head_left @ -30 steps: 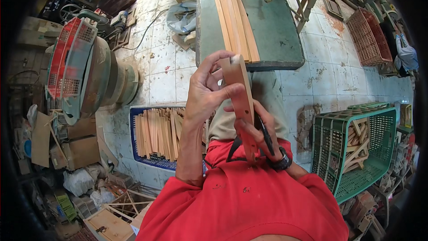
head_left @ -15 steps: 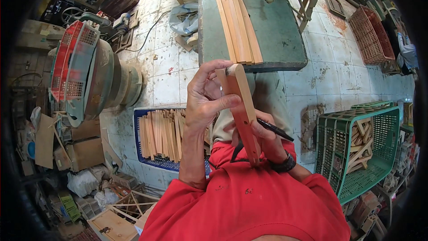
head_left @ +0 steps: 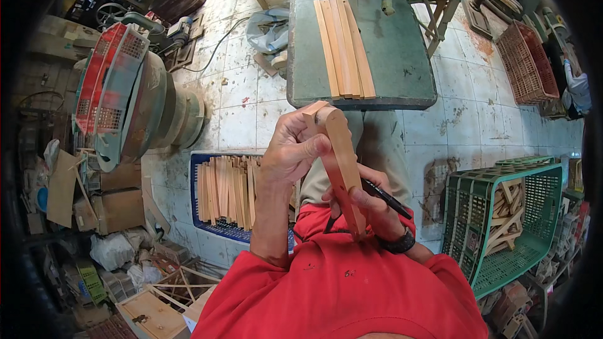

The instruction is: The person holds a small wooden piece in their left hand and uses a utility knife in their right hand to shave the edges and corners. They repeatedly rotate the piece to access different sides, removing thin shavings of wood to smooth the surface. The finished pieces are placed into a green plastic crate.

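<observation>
In front of my red shirt I hold wooden strips (head_left: 342, 145), seemingly two side by side, tilted with their far ends up. One far end is rounded, and small dark holes show along the reddish, shaded face. My left hand (head_left: 290, 150) grips them near the far end, its thumb pressed on the face. Lower down, my right hand (head_left: 382, 213) closes round the near part. A black pen (head_left: 391, 199) is also tucked in that right hand, pointing out to the right. Part of the right fingers is hidden behind the wood.
Several strips (head_left: 344, 50) lie on the green-topped table (head_left: 402, 75) ahead. A blue crate (head_left: 217, 229) of upright strips stands at left, beyond it a machine with a red guard (head_left: 103, 81). At right, a green crate (head_left: 461, 220) holds wood pieces; farther off is a reddish basket (head_left: 524, 63).
The far ends of the held strips have come a little lower and left, and the strips have turned slightly. Both hands keep their grip. The whole view has shifted slightly.
</observation>
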`<state>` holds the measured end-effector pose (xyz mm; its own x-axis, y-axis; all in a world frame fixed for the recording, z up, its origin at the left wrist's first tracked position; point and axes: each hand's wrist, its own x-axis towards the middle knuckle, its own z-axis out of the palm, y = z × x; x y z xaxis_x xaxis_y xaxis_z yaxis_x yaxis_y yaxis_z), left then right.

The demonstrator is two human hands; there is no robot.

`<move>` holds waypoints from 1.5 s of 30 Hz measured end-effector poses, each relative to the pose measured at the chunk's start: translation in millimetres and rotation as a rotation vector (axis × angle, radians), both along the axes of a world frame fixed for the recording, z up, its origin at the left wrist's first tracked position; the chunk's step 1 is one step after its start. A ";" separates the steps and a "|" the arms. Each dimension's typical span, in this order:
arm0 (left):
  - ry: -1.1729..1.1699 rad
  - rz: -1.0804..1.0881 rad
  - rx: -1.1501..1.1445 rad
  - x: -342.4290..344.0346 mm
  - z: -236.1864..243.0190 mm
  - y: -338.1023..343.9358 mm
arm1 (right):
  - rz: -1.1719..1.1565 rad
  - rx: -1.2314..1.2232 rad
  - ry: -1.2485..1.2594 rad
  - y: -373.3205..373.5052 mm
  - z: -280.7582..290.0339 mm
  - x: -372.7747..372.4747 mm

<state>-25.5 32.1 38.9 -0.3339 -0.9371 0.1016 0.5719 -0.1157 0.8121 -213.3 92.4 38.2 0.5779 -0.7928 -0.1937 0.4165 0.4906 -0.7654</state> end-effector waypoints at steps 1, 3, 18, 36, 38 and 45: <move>0.044 -0.013 0.001 -0.3 -1.2 -0.4 | 0.006 -0.001 -0.022 0.2 -0.2 -0.8; 0.133 -0.040 0.006 -1.8 -3.3 -1.2 | 0.015 -0.003 -0.064 0.7 -1.3 -2.8; -0.043 -0.093 0.101 1.3 26.0 6.0 | -0.024 -0.045 -0.025 -1.0 -6.6 -1.3; 0.042 -0.036 -0.059 9.4 -11.0 -7.5 | 0.028 -0.080 0.017 -1.2 -5.6 2.4; 0.090 -0.096 -0.032 14.6 -14.4 -9.0 | 0.018 -0.074 0.008 -1.6 -3.8 4.0; 0.123 -0.147 -0.079 14.9 -21.2 -12.1 | -0.001 -0.068 0.003 0.7 -5.5 3.7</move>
<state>-10.6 19.9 17.7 -0.4474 -0.8666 0.2210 0.6487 -0.1444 0.7472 -209.6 93.2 32.7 0.5766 -0.8048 -0.1407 0.4150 0.4369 -0.7981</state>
